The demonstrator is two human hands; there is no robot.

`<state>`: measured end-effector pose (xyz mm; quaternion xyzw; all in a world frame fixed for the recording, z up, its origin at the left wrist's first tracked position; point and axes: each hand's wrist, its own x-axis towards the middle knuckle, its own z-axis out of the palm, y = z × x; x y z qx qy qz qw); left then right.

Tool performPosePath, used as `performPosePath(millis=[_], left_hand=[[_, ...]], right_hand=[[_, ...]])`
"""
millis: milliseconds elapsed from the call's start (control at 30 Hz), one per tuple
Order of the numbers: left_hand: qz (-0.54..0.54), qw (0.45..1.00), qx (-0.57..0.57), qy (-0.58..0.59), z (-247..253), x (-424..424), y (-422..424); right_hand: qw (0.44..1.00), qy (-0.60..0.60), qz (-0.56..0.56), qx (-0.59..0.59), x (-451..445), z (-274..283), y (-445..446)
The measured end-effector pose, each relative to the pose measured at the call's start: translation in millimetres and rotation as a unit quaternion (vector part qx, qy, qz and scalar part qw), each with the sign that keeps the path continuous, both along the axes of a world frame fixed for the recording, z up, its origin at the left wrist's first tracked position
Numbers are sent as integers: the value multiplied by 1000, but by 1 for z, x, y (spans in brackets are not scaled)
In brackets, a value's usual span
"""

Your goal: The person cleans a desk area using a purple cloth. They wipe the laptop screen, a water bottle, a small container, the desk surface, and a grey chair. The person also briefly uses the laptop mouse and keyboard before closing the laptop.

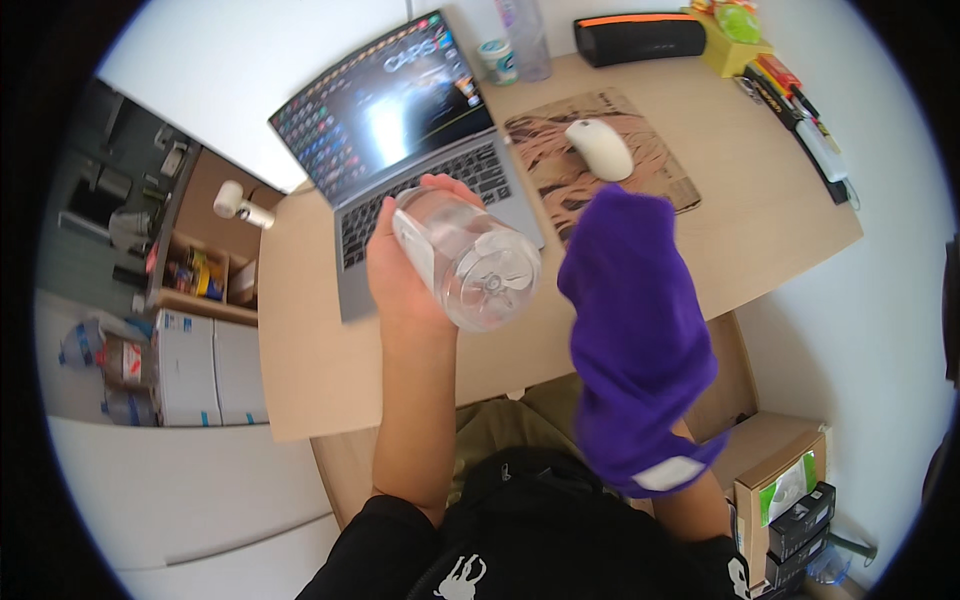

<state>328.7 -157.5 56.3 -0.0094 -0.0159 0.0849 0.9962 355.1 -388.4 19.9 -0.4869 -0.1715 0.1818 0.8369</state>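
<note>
My left hand (pixel 409 277) grips a clear plastic bottle (pixel 487 262), its round base tilted towards me above the laptop's keyboard. A purple cloth (pixel 637 315) with a white tag covers my right hand (pixel 630 240) and part of the forearm, so its fingers are hidden. Cloth and bottle are apart. Behind the bottle stands the opened laptop (pixel 390 105), its screen lit. A white mouse (pixel 600 148) rests on a patterned mouse pad (pixel 660 161) beyond the cloth.
Along the desk's (pixel 315 375) back stand a lidded tub (pixel 498 61), a tall clear bottle (pixel 529 45), a black speaker (pixel 637 37) and a yellow box (pixel 727 45). Pens and small items line the right edge. A hair dryer (pixel 244 206) lies left; cardboard boxes (pixel 780 480) stand low right.
</note>
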Motion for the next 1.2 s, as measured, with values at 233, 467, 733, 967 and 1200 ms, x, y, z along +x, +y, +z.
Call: performPosePath(millis=[233,467,733,967,1200], left_hand=[[30,995,35,-91,-55,-67,7],[130,974,125,140,-62,-81,28],[194,956,154,159,-86,-94,42],[188,978,38,83,-35,-105,29],[407,869,260,109,-17,-102,21]], right_hand=[[996,-42,82,-1,-16,-22,82],[995,-53,80,-3,-44,-32,131],[998,-28,62,-16,-81,-45,132],[996,-2,76,-41,-86,-51,109],[995,0,88,-46,-89,-50,88]])
